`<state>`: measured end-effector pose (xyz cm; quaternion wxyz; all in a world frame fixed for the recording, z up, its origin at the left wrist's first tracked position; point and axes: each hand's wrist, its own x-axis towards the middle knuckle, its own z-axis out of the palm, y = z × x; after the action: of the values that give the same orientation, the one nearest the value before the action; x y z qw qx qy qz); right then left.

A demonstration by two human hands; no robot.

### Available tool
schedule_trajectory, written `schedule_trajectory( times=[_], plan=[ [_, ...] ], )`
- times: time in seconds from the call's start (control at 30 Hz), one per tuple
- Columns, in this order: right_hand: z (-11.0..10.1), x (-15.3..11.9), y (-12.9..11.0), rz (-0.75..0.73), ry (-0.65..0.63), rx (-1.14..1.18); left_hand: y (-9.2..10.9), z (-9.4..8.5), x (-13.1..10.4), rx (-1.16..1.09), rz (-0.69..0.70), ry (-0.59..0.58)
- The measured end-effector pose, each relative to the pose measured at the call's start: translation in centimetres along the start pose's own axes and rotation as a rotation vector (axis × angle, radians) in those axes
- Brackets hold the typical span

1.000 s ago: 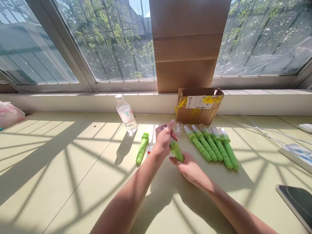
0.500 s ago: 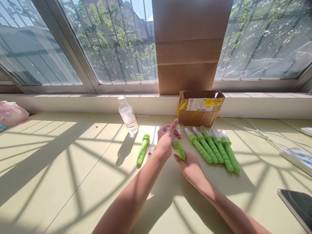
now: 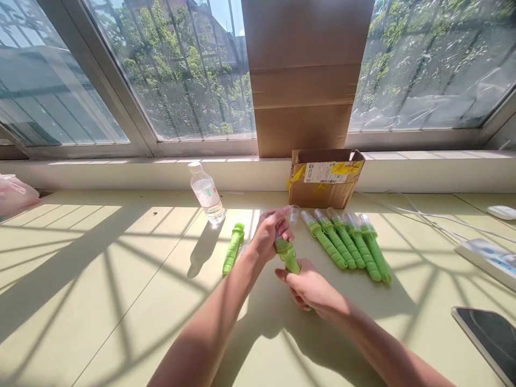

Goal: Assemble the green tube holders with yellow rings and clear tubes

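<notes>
Between my two hands is a green ribbed stick (image 3: 288,255) with a clear top, tilted over the table. My left hand (image 3: 269,232) wraps round its upper, clear end. Lower down, my right hand (image 3: 310,285) grips the green handle. Just beyond my left hand a small clear plastic cup (image 3: 294,214) stands on the table. To the left lies a green handle (image 3: 233,250) with no clear top on it. Something small beside that handle is mostly hidden by my left forearm. Several green sticks with clear tops (image 3: 350,244) lie in a row on the right.
A water bottle (image 3: 207,194) stands at the back left. An open cardboard box (image 3: 322,188) is against the sill. On the right are a power strip (image 3: 487,260), white cables (image 3: 427,215) and a phone (image 3: 487,338). A pink bag (image 3: 16,196) sits far left.
My left hand's fingers have curled further round the top of the stick. My right hand has shifted slightly lower. The whole view has moved a little, so things appear further left.
</notes>
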<state>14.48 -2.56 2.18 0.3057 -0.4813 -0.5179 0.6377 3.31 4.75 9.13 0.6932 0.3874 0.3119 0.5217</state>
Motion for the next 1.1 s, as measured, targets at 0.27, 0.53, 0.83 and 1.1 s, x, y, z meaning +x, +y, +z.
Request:
schedule_trajectory(
  times=[0.27, 0.53, 0.83, 1.1],
  plan=[
    [-0.7, 1.1, 0.1, -0.246, 0.348, -0.342, -0.6, 1.3, 0.0, 0.098, 0.107, 0.317],
    [-0.3, 1.0, 0.5, -0.258, 0.247, -0.253, -0.6, 2.0, -0.1, 0.112, 0.140, 0.368],
    [0.4, -0.1, 0.5, -0.020, -0.036, 0.039, 0.4, 0.2, -0.2, 0.042, 0.021, -0.047],
    [0.3, 1.2, 0.8, -0.186, 0.313, -0.038, -1.5, -0.8, 1.6, 0.124, 0.128, 0.112]
  ],
)
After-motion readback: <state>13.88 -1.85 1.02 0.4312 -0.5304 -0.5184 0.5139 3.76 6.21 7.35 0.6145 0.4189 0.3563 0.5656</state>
